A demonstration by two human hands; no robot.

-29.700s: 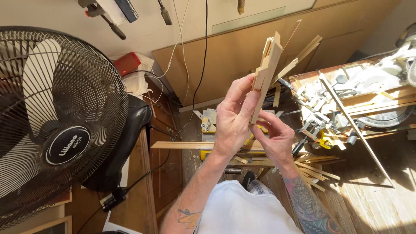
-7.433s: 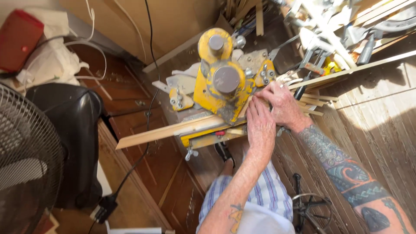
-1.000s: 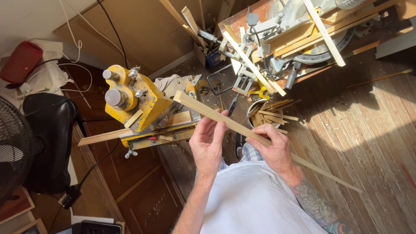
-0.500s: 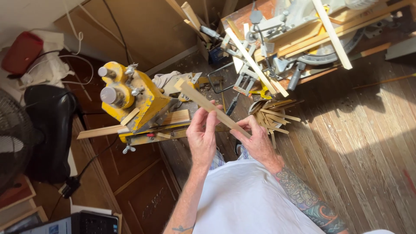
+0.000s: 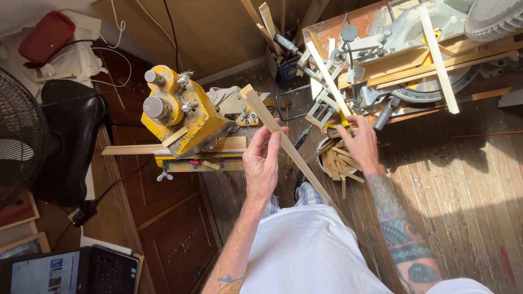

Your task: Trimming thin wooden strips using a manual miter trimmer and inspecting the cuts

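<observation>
My left hand (image 5: 263, 162) grips a long thin wooden strip (image 5: 272, 123) that runs diagonally from beside the yellow machine (image 5: 182, 117) down toward my body. My right hand (image 5: 360, 142) is off the strip and reaches out to the right, fingers apart, above a bucket of short wood offcuts (image 5: 336, 160) and close to a clamp (image 5: 327, 103). Nothing shows in the right hand.
A mitre saw (image 5: 430, 60) with loose wooden strips lies on a bench at the upper right. A black chair (image 5: 71, 141) and a fan (image 5: 19, 136) stand on the left, a laptop (image 5: 49, 272) at the lower left. Plank floor on the right.
My right hand has let go of the strip and moved right toward the offcuts bucket. The left hand keeps hold of the strip, its far end now near the yellow machine.
</observation>
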